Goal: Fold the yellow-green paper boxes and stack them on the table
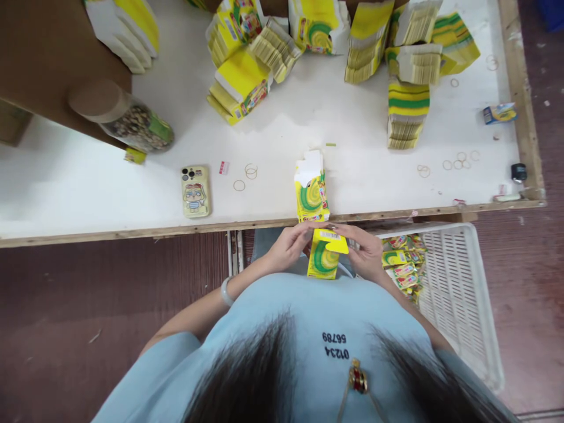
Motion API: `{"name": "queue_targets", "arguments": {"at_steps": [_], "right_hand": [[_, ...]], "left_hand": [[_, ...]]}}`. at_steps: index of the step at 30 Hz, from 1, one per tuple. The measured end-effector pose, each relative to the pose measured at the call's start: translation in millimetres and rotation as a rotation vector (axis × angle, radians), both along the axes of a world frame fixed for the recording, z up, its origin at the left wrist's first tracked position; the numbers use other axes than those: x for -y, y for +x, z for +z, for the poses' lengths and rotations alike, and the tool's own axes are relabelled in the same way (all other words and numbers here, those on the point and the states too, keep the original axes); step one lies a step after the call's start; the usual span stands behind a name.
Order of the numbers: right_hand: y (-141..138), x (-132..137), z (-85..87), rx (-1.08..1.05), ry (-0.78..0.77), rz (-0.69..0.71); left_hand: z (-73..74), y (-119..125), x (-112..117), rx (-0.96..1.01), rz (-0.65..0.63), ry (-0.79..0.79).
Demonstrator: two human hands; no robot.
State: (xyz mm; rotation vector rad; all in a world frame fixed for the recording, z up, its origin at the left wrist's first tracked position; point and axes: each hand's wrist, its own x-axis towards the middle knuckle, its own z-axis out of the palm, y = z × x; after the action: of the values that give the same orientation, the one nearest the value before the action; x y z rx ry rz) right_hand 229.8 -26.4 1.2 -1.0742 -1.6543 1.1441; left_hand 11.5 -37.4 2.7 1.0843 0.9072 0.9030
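There're 2 hnds (287, 244), 1 phn (195, 191), 1 jar (138, 124), 1 bskt (447, 264).

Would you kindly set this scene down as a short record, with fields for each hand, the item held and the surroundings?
Left hand: holding the yellow-green box from its left
Right hand: on the box's right, by its yellow flap
Barcode: at the box end toward the table
Straight ahead: carton stack at the table's near edge
Table, left: phone, jar
Right of body: white crate with colourful packs
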Motion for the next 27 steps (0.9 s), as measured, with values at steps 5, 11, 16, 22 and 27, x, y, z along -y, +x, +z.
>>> {"name": "queue_targets", "arguments": {"at_steps": [5,11,16,22,27], "right_hand": [[3,-2,16.5,-0.084,-0.352,0.133],[-9,0,24.9,-0.173,-0.555,0.187],[-10,-2,31.7,-0.054,-0.537,0.166],[2,-9,33.5,-0.077,-0.578,0.250],[4,-8,17.8,-0.195,-0.618,0.191]], "left_hand": [[6.3,-3,-3,-0.104,0.039,0.025],[13.3,-5,-4,-0.168,0.002,0.062],[16.2,-4,-5,-0.193,0.006,0.110],[11.6,-4,-3,-0.194,-0.038,0.120],[11.9,-11,-19,-0.343,-0.148,0.413]]}}
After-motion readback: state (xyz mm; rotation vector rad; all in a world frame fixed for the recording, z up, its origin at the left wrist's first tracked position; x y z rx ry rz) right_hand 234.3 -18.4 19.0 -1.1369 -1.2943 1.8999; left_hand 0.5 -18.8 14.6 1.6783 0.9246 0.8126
